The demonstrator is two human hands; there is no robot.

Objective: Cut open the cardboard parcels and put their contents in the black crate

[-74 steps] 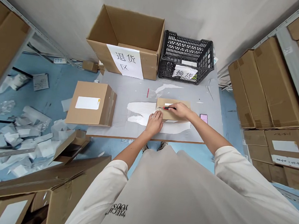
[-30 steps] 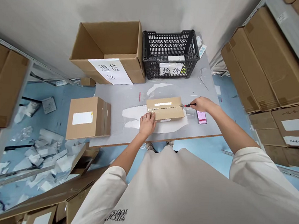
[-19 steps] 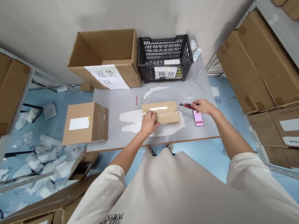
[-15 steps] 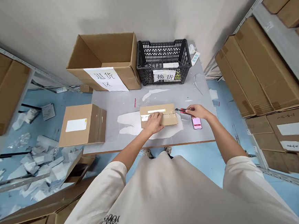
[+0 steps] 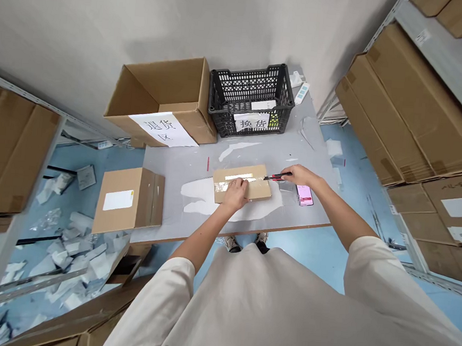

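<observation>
A small, taped cardboard box (image 5: 259, 188) with a white label lies on the table, over a torn white patch. My left hand (image 5: 235, 193) is closed on its near side, fingers on top and thumb toward the front edge. In my right hand (image 5: 299, 176) is a red and black box cutter (image 5: 276, 176), gripped by its handle. Its tip points left and meets the right part of the box top, near the tape seam. A phone (image 5: 304, 195) with a pink screen rests just below my right hand.
Behind stand an open carton (image 5: 161, 90) with a paper sign and a black plastic crate (image 5: 252, 100). A closed carton (image 5: 119, 199) sits at the table's left edge. Shelves with large cartons (image 5: 416, 107) flank the right side. Scrap paper (image 5: 79, 246) litters the left floor.
My right hand has moved left a little, bringing the box cutter's tip from beside the box's right end onto its top. My left hand stays on the box.
</observation>
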